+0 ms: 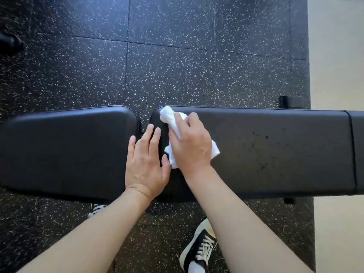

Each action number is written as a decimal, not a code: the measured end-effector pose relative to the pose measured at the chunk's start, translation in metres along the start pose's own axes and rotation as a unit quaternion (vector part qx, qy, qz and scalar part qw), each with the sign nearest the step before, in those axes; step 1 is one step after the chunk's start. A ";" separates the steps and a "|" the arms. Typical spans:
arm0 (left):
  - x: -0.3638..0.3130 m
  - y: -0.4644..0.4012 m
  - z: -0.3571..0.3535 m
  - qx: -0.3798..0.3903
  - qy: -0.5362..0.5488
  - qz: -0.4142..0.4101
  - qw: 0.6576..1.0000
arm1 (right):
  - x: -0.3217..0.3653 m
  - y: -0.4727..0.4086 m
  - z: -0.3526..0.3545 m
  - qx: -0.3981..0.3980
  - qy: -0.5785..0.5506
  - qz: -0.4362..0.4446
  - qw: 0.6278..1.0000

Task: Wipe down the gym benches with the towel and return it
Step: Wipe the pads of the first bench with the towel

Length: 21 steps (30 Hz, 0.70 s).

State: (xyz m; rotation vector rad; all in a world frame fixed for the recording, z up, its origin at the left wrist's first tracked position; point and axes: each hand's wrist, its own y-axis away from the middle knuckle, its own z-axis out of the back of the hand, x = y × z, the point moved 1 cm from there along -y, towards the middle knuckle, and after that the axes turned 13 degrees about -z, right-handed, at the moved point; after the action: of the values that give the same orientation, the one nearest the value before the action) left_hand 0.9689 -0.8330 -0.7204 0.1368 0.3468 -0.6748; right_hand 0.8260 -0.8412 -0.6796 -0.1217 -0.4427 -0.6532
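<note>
1. the right hand (190,143) presses a crumpled white towel (171,119) onto the long black pad (275,150) of the worktop, near the pad's left end; its fingers (192,120) are curled over the cloth.
2. the left hand (144,164) lies flat, fingers straight and slightly apart, spanning the gap between the long pad and the shorter seat pad (65,150).
3. dark specks dot the long pad (right of the towel).
4. black-and-white sneakers (201,249) stand on the speckled rubber floor (177,62).

White towel (173,123), black bench pads (275,150), black floor (177,66) flecked white, black-and-white shoe (201,247).
</note>
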 end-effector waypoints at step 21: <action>0.002 -0.001 -0.005 -0.004 -0.035 -0.001 0.999 | -0.055 -0.048 0.023 -0.019 0.098 -0.027 0.995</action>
State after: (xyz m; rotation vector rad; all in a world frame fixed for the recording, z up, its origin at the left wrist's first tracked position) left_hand 0.9684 -0.8332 -0.7254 0.1048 0.2830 -0.6783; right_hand 0.7502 -0.8425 -0.6838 -0.0796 -0.2447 -0.7201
